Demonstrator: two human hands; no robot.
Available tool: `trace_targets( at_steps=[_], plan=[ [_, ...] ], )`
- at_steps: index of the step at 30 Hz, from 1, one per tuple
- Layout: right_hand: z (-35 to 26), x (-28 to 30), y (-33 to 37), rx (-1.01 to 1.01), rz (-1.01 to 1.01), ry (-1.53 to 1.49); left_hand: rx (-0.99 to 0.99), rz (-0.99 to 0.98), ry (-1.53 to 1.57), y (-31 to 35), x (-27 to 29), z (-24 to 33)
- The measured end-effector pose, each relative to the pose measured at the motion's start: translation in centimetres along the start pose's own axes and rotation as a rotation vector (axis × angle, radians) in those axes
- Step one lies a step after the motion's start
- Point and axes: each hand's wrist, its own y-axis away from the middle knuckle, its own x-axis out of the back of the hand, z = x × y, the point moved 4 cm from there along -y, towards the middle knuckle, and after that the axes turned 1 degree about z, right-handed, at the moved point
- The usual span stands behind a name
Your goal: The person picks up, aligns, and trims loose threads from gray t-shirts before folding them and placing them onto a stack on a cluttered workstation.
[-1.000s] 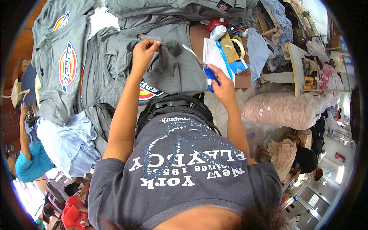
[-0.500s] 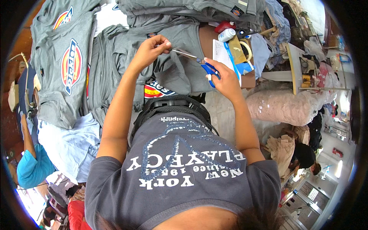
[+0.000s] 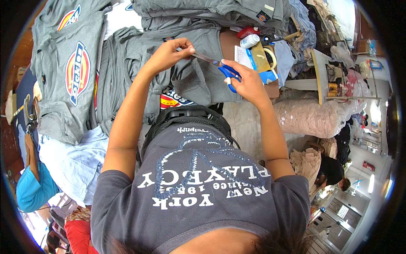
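My right hand grips a pair of scissors by their blue handles. The slim metal blades point left, toward my left hand. Thumb and fingers of my left hand are pinched together right at the blade tips; whatever lies between them is too small to make out. Beneath both hands, grey T-shirts are spread over the table, one showing a red, yellow and blue print at its near edge.
Printed grey shirts lie at the left, and a folded grey stack at the back. A white bottle, tape roll and paper sit right. Pink plastic-wrapped bundles stand beyond. A co-worker in turquoise is at left.
My right hand and the scissors have shifted slightly left, and my left hand a little right. The blades still meet my left fingertips. The view has tilted slightly.
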Motion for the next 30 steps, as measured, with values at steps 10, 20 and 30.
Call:
trace_targets(
  at_steps=[10, 20, 30],
  plan=[
    [0.38, 0.06, 0.22, 0.049, 0.022, 0.009, 0.051, 0.022, 0.177, -0.11, 0.11, -0.23],
    [-0.05, -0.24, -0.13, 0.033, -0.040, -0.048, 0.048, 0.042, 0.253, 0.23, -0.47, -0.19],
    [0.46, -0.78, -0.53, 0.086, -0.012, -0.052, 0.081, 0.087, 0.325, 0.35, -0.67, -0.13]
  ],
)
